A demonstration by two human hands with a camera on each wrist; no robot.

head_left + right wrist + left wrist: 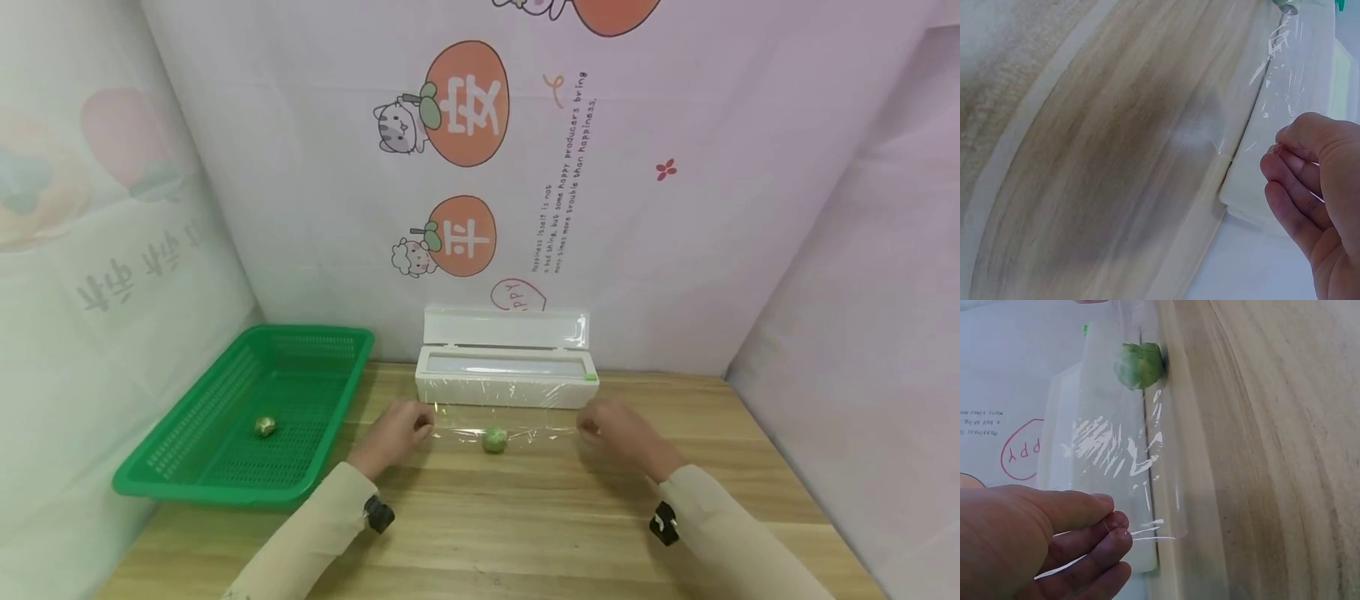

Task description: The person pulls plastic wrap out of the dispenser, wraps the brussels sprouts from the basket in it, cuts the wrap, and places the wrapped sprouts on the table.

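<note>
A sheet of clear plastic wrap [457, 432] is stretched between the two hands, its glints and creases showing in all three views. My left hand [393, 435] pinches its left end between thumb and fingertips. At the other end, thumb and fingers of my right hand [621, 432] pinch the wrap. Between the hands sits a small green Brussels sprout [494, 440], seen through the film in the left wrist view. Just behind the wrap stands a long white wrap dispenser [498, 393] with its lid [506, 329] raised.
To the left, a green plastic basket [225, 492] holds one small, shiny gold-toned ball [265, 427]. The wooden table [510, 533] is bounded by printed white cloth walls [637, 250] at the back and sides.
</note>
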